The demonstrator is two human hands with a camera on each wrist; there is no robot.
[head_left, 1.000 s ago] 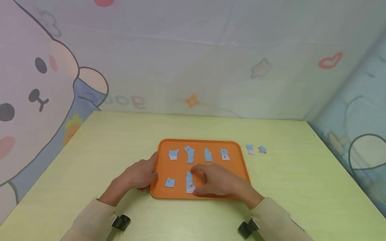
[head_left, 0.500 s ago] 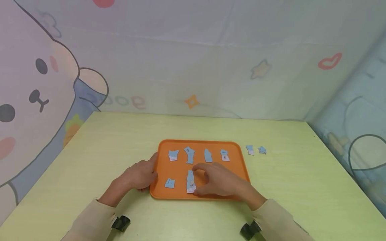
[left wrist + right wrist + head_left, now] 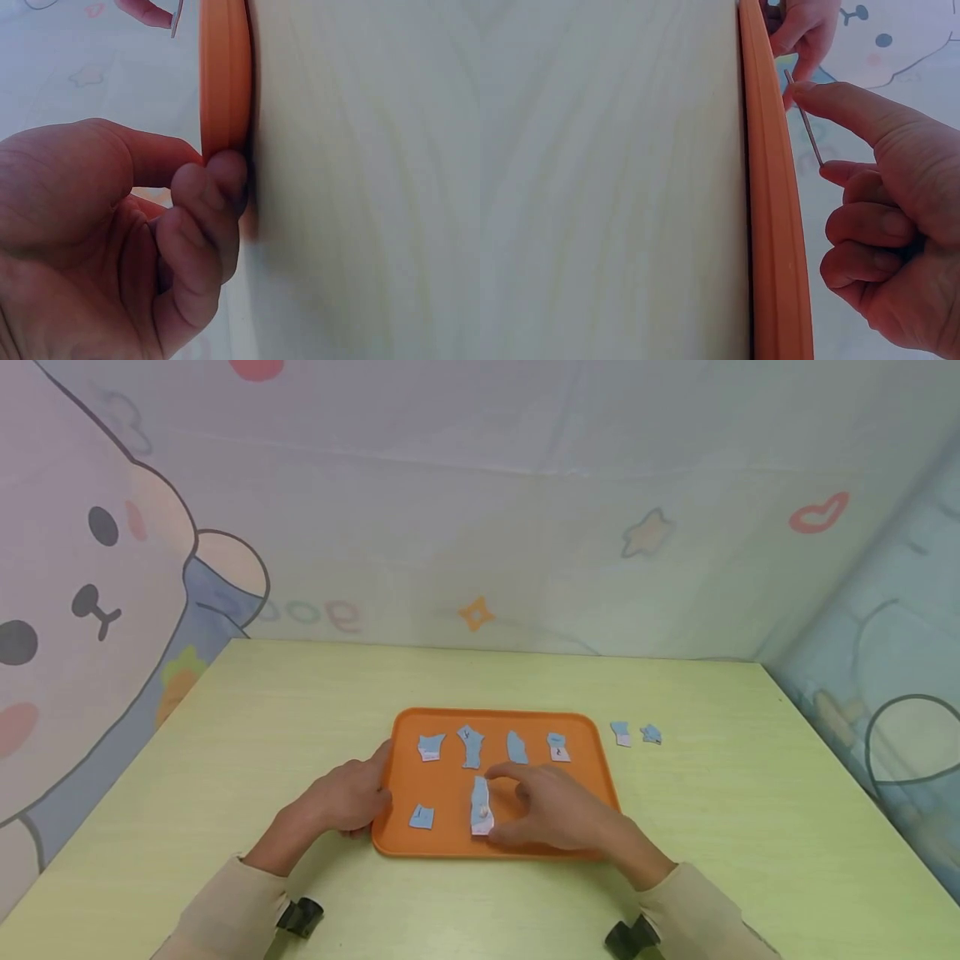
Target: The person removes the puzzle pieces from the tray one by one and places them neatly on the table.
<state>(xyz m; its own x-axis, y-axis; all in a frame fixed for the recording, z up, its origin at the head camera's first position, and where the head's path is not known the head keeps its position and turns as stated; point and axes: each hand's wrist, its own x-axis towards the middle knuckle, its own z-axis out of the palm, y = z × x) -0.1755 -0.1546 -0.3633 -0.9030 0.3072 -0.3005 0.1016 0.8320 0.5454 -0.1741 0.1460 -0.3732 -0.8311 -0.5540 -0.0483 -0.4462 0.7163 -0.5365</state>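
Pale cloth printed with a cartoon bear point(image 3: 97, 577) hangs beyond my yellow-green table point(image 3: 225, 760), where an orange tray point(image 3: 441, 783) lies near the middle. My left hand point(image 3: 348, 793) grips the tray's left rim, fingers curled round it. My right hand point(image 3: 555, 810) pinches a tall blue-and-pink piece point(image 3: 480, 807), thumb towards its near end and forefinger towards its far end, the other fingers folded in; the piece looks raised over the tray's near half, right of a small blue piece point(image 3: 422, 817). Four pieces point(image 3: 471, 747) make a spaced row along the far side. I'd judge the work partway: five pieces lie apart in the tray, none joined, and the one I hold is not yet set down. Outside, right of the far right corner, lie a two-tone piece point(image 3: 621, 733) and a jagged piece point(image 3: 651, 734).
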